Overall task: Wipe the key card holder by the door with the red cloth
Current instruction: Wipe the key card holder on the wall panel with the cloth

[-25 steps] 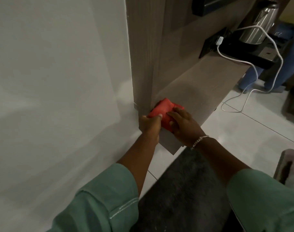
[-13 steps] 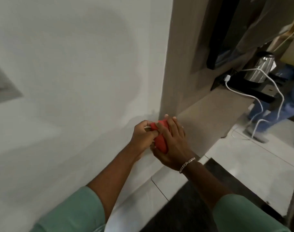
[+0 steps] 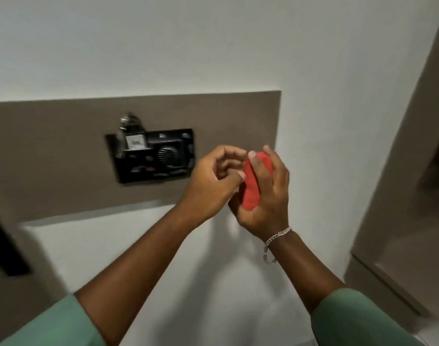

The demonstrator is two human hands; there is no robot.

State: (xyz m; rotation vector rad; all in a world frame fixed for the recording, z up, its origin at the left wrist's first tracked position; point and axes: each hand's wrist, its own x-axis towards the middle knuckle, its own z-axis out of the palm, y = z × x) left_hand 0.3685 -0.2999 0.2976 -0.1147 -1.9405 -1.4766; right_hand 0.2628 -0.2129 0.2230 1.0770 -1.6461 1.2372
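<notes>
Right hand (image 3: 266, 198) lifted, gripping red cloth (image 3: 251, 188); key card holder (image 3: 153, 158) now visible

Right of centre in the frame, bunched red cloth (image 3: 251, 188) gripped in the right hand (image 3: 268, 198), thumb across its top, thin silver chain bracelet (image 3: 276, 236) at the wrist. Just left of it, left hand (image 3: 209, 182) with fingers curled, thumb tip against the cloth's edge; pinching or not, unclear. Further left, apart from both hands, glossy black rectangular key card holder (image 3: 163, 156) mounted on a grey-brown wall panel (image 3: 58, 151), tagged metal key (image 3: 130, 136) upright in its upper left corner.
</notes>
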